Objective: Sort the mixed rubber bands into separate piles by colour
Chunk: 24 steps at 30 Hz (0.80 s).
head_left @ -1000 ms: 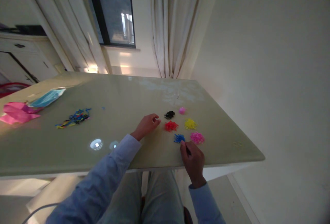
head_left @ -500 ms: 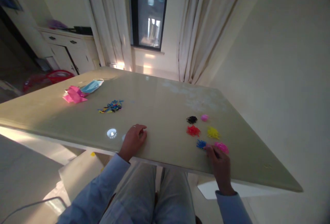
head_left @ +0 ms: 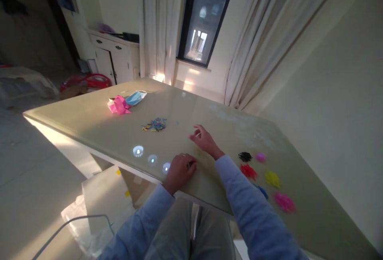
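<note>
My left hand [head_left: 181, 172] rests on the table near its front edge, fingers loosely curled into a fist with nothing visible in it. Just beyond it, my right hand [head_left: 205, 139] hovers above the table, thumb and fingers apart and nothing seen between them. To its left lies a mixed pile of small thin coloured bands [head_left: 154, 125], blue, yellow and dark. Beside my right forearm are single-colour piles: black [head_left: 245, 156], red [head_left: 248, 171], yellow [head_left: 272, 178], bright pink [head_left: 285, 202] and light pink [head_left: 260, 157]. My sleeve partly hides the blue pile [head_left: 262, 191].
A crumpled pink paper [head_left: 119, 105] and a blue face mask [head_left: 136, 97] lie at the table's far left. The table [head_left: 89, 128] has a front edge close to my lap. A wall [head_left: 335, 104] stands along the right side. Boards and plastic wrapping [head_left: 74, 212] lie below, left.
My right hand has left the blue pile and moved left and away from me, its fingers now apart. My left hand stays on the table. The view has turned left and tilted.
</note>
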### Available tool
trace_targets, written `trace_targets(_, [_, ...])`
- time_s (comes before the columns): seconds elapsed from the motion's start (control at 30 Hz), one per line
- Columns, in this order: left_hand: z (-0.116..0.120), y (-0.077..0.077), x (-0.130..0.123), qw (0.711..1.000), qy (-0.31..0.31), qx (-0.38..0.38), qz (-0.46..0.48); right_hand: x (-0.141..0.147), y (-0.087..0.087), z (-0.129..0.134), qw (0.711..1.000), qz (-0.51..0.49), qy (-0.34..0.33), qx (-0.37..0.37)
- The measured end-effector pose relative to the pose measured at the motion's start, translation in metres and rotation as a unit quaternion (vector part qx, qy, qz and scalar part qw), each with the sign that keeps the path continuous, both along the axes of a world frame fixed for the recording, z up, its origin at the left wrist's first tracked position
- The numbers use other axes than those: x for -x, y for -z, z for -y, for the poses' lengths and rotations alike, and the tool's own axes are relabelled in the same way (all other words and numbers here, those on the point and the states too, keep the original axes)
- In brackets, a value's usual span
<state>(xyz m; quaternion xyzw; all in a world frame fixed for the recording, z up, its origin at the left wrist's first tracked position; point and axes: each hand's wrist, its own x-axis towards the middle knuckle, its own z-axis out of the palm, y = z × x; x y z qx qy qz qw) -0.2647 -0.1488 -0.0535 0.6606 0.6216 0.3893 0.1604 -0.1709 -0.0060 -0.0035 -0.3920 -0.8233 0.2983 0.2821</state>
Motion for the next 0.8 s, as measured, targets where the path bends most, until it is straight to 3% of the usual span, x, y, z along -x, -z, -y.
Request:
trace_targets(0.1, [-0.001, 0.001, 0.0, 1.0, -0.008, 0.003, 0.027, 0.043, 0.017, -0.035, 0.995, 0.092, 0.005, -0.03])
trace_targets(0.27, [0.001, -0.003, -0.001, 0.998, -0.008, 0.017, 0.066, 0.081, 0.036, -0.064, 0.993, 0.105, -0.004, -0.054])
trace_targets(0.6, [0.0, -0.004, -0.002, 0.994, -0.01, 0.024, 0.109, 0.096, 0.045, -0.089, 0.988, 0.119, -0.042, -0.088])
trace_targets(0.8, [0.0, -0.005, -0.002, 0.993, -0.017, 0.019, 0.117, 0.098, 0.053, -0.086, 0.992, 0.089, -0.013, -0.085])
